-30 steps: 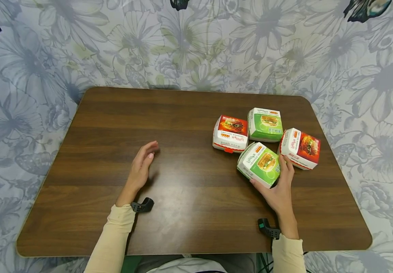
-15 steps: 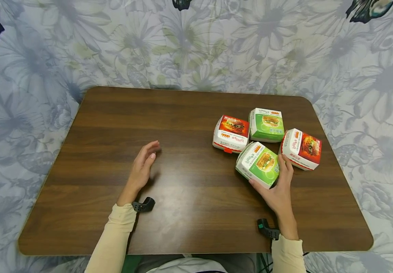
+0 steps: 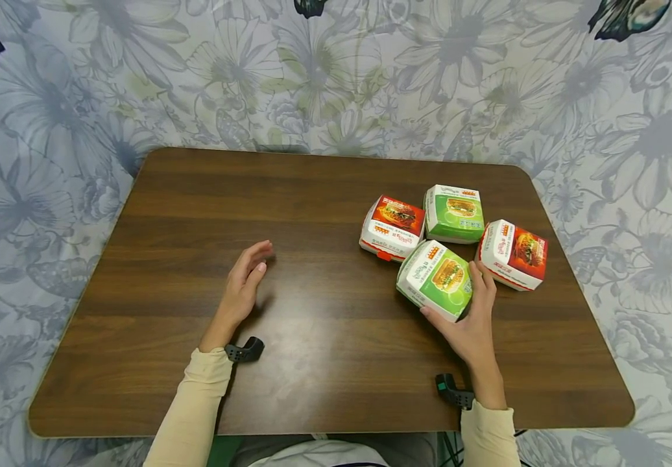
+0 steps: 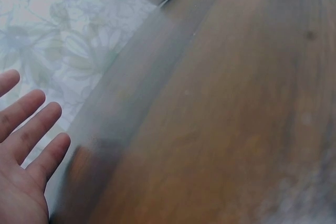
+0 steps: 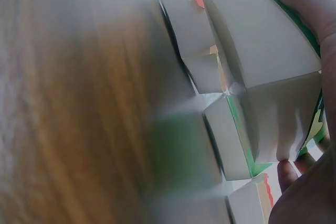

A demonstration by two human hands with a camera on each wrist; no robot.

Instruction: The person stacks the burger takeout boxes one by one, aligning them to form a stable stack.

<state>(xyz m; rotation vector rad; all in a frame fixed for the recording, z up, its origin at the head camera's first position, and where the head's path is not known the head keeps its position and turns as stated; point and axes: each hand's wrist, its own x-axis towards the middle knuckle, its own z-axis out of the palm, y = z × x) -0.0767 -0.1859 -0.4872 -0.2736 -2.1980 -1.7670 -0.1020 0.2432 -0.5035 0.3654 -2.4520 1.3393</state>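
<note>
My right hand [image 3: 473,324] grips a green-and-white burger box [image 3: 438,279], thumb on its near side and fingers on its right side. In the right wrist view, the pale side of this burger box [image 5: 252,30] shows close up; whether its base touches the table I cannot tell. Close to its far left side stands a red-and-white burger box [image 3: 393,227]. Behind is another green burger box [image 3: 455,214], and a second red one [image 3: 512,254] sits to the right, near my fingers. My left hand [image 3: 241,285], fingers extended, holds nothing at the table's left half.
The brown wooden table [image 3: 312,363] has rounded corners, and its right edge runs not far from the right red box. Behind it is a floral-patterned surface [image 3: 336,78]. A black band [image 3: 245,350] is on the left wrist, another [image 3: 455,392] on the right.
My right hand has shifted slightly left with the front green burger box. The left red burger box has moved slightly left too. My left hand has stayed in place.
</note>
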